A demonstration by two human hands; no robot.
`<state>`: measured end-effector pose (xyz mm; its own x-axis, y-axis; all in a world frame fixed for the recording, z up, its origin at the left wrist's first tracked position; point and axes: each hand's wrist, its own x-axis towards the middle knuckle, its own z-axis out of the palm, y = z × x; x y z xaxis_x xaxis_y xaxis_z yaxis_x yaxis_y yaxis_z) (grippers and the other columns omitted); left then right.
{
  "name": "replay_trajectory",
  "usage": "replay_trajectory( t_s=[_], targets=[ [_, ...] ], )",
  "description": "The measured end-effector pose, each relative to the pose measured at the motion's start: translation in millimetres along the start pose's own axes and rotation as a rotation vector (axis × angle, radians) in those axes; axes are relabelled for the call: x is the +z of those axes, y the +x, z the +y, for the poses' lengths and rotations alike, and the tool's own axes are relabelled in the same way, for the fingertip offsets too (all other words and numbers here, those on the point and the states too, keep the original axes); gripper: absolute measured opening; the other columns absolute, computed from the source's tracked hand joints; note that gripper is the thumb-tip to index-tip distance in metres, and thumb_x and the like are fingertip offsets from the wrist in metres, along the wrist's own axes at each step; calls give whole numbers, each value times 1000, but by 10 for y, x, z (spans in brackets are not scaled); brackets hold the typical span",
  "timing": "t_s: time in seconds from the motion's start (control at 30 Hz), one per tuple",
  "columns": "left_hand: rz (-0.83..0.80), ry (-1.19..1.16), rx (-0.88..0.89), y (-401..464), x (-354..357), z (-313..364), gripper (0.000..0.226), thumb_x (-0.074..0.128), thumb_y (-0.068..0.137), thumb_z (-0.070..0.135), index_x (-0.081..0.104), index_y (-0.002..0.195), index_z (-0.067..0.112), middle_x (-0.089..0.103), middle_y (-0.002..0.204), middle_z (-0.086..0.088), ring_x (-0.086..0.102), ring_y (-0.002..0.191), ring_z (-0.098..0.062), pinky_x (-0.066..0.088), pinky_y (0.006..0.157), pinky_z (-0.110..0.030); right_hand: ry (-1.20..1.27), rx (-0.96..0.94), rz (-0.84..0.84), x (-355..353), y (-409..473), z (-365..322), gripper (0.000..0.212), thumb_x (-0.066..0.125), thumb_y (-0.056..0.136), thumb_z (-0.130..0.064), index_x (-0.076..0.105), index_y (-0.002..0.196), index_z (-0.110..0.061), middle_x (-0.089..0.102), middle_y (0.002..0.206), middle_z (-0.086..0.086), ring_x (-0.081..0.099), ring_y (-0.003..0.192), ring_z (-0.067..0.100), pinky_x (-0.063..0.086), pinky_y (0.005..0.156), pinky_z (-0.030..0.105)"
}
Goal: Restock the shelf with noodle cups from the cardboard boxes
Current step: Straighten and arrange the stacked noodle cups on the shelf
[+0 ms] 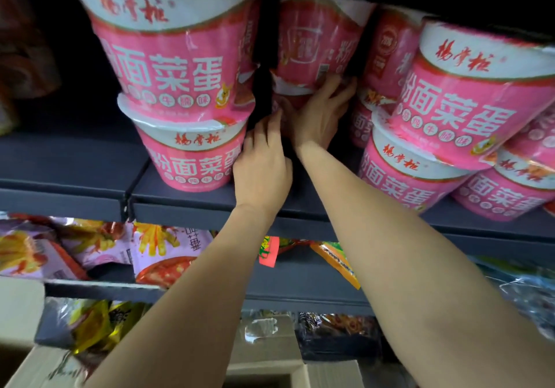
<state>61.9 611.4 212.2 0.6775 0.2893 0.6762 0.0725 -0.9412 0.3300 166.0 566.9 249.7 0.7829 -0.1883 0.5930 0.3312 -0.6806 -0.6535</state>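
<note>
Pink noodle cups with white lids stand stacked two high on a dark grey shelf (210, 207). One stack (180, 87) is at the left, another (450, 111) at the right. Between them, deeper in, sits a further pink cup (312, 36) on top of a lower one. My right hand (321, 111) reaches into the gap, fingers spread against the base of that upper back cup. My left hand (264, 162) is beside it, fingertips touching the lower back cup, which is mostly hidden. Whether either hand grips a cup is not visible.
Below, a second shelf (285, 270) holds purple and orange snack bags (156, 252). A lower level has more bags (99, 324). Open cardboard boxes (270, 369) show at the bottom edge. The shelf to the left of the cups (60, 162) is bare.
</note>
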Motion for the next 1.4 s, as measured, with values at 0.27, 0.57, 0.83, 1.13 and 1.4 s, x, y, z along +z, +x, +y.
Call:
replay_trajectory(
  t_s=[0.27,0.57,0.83,1.13,1.4],
  targets=[
    [-84,-380,50,-41,-98,-3,92,61,78,7,5,150,2,11,156,-21,16,144,-33,21,113,-32,309,-320,-185,-660,-283,231,55,76,73,-20,44,112,1,37,131,24,37,102,4,34,81,2],
    [-80,-598,-161,118,34,75,114,73,77,35,-10,147,-3,20,154,-15,22,139,-11,18,107,-6,-133,-647,10,-778,-350,287,33,62,83,-8,56,116,-3,50,126,24,52,107,39,46,86,43],
    [15,-406,-172,-238,38,415,93,66,85,21,0,152,13,39,139,-17,53,115,-33,44,85,-32,-197,-745,-192,-852,-354,479,60,53,87,-1,29,139,-19,30,140,35,21,131,61,41,98,62],
    [-41,-508,-369,60,4,375,112,75,77,34,-5,150,5,15,155,-20,20,142,-31,23,110,-34,-71,-658,-370,-1155,-258,286,64,47,90,0,21,148,-12,-1,152,32,29,133,49,36,106,52],
    [-48,-476,-450,34,39,520,111,71,77,41,-9,151,17,34,143,-23,42,125,-42,40,95,-47,-152,-706,-332,-1353,-265,78,60,47,90,-3,26,145,-15,2,154,27,19,137,45,39,103,48]
  ],
)
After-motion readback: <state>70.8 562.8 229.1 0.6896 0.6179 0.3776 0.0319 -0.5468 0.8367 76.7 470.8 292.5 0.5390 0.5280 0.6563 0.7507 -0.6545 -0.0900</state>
